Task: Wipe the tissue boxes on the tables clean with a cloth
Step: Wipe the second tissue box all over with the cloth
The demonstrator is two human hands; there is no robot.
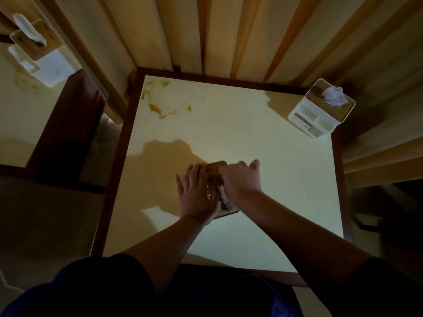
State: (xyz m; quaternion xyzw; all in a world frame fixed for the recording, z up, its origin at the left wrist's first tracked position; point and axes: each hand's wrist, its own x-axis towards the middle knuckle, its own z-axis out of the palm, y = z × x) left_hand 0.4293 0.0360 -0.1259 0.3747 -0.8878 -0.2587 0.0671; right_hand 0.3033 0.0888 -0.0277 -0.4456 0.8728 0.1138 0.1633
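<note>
A tissue box with a brown wooden lid (214,170) stands in the middle of the pale table (263,143), mostly hidden under both hands. My left hand (197,193) lies flat on the box's left side with its fingers straight. On the right side of the lid my right hand (242,181) presses down with curled fingers and grips a white cloth (223,198); only a small part of the cloth shows between the hands.
A second white tissue box (320,112) with a tissue sticking out stands at the table's far right corner. A third box (39,50) stands on the neighbouring table at the upper left. A brownish stain (167,100) marks the far left corner. Striped curtains hang behind.
</note>
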